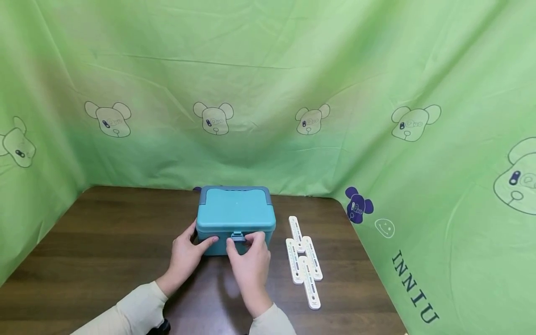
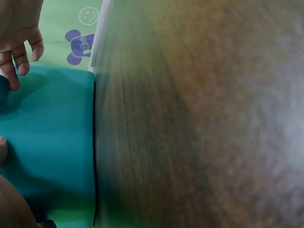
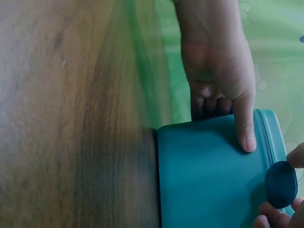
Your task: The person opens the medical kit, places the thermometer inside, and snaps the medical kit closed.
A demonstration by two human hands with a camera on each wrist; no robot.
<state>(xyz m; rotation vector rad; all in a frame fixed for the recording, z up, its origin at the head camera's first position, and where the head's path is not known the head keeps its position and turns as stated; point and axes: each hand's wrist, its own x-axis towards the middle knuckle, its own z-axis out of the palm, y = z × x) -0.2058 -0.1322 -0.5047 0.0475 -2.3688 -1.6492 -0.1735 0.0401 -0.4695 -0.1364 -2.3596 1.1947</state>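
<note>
A teal lidded storage box (image 1: 236, 209) stands on the brown table, its lid down and its latch (image 1: 237, 237) facing the person. My left hand (image 1: 184, 253) grips the box's left front corner, thumb pressed on the front wall and the other fingers along the side, as the right wrist view also shows. With thumb and fingers at either side of the latch, my right hand (image 1: 251, 265) pinches it. In the right wrist view the latch (image 3: 281, 184) appears as a dark rounded tab tilted out from the box. The inside of the box is hidden.
Several white ruler-like strips (image 1: 304, 263) with printed marks lie in a joined, staggered group to the right of the box. A green curtain (image 1: 268, 153) with bear prints hangs behind and at both sides of the wooden table (image 1: 117, 242).
</note>
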